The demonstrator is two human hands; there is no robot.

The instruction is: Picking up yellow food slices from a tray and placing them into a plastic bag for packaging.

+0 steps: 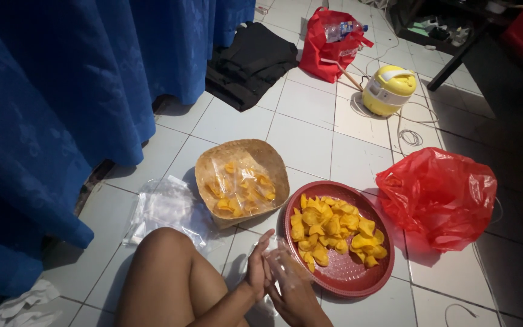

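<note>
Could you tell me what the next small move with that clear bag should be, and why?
Probably spread the mouth of the clear bag. Both hands, left hand and right hand, pinch it together beside the red tray, and it looks empty and flat. The yellow chips lie loose on the tray, while a filled bag sits in the woven basket.
</note>
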